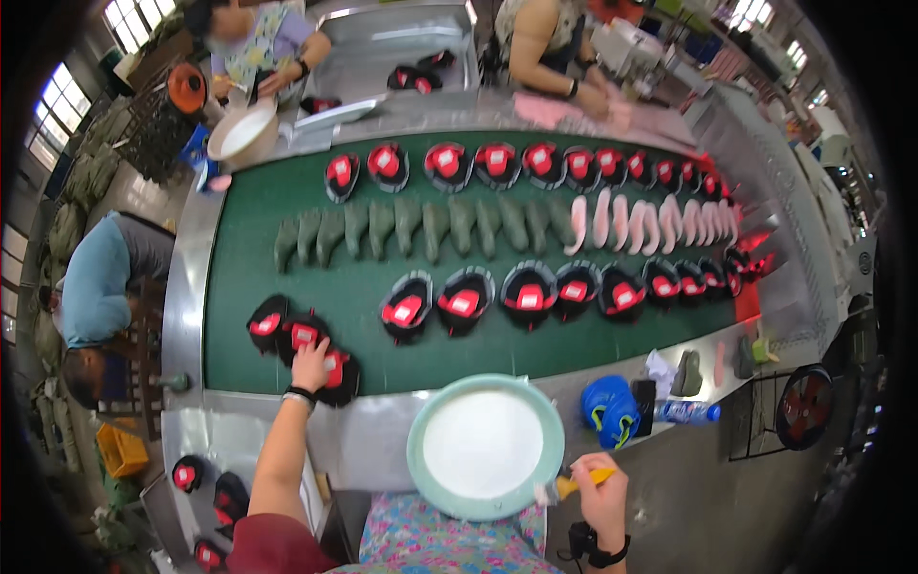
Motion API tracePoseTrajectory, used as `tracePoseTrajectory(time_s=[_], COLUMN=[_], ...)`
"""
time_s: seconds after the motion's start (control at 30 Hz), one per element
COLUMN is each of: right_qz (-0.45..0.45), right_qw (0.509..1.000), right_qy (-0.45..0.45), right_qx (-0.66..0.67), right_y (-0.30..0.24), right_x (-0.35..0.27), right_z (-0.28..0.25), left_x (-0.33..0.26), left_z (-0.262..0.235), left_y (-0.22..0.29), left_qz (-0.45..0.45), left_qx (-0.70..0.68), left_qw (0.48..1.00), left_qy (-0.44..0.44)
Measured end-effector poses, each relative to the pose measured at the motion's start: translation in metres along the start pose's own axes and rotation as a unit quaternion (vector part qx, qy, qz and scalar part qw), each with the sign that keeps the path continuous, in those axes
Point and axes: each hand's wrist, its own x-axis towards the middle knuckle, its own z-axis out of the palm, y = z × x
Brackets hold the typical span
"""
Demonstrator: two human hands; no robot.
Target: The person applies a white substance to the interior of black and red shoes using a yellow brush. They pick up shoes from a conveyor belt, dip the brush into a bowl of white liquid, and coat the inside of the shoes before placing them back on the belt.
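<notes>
My left hand reaches onto the green belt, its fingers closed on a black shoe upper with a red inside. Two more uppers lie against it: one to its left and one nearer me. My right hand grips a brush by its yellow handle. The bristles are by the rim of a pale green basin, which holds a white liquid. Farther up the belt runs a near row of black and red uppers.
Dark green sole-shaped pieces, pink ones and a far row of uppers line the belt. A blue shoe and a bottle stand right. Co-workers work opposite; another person bends at left.
</notes>
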Motion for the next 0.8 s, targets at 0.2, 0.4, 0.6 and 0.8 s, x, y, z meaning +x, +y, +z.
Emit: tracePoseTrajectory(time_s=[0.2,0.4,0.6,0.8], right_qz=[-0.008,-0.184,-0.298,-0.342], right_qw=[0.998,0.973,0.939,0.906], right_qy=[-0.068,-0.053,-0.059,-0.103], right_qx=[-0.007,-0.125,-0.163,-0.227], right_y=[-0.024,-0.053,-0.087,-0.114], right_x=[0.005,-0.013,-0.031,-0.063], right_z=[0.025,0.037,0.074,0.11], left_x=[0.023,-0.011,-0.096,-0.224], left_z=[0.031,0.015,-0.044,-0.146], left_y=[-0.042,-0.026,0.072,0.213], left_qz=[-0.2,-0.264,-0.105,0.012], left_qx=[-0.144,-0.383,-0.715,-0.808], left_qw=[0.956,0.881,0.688,0.589], left_qy=[-0.16,0.089,0.065,-0.019])
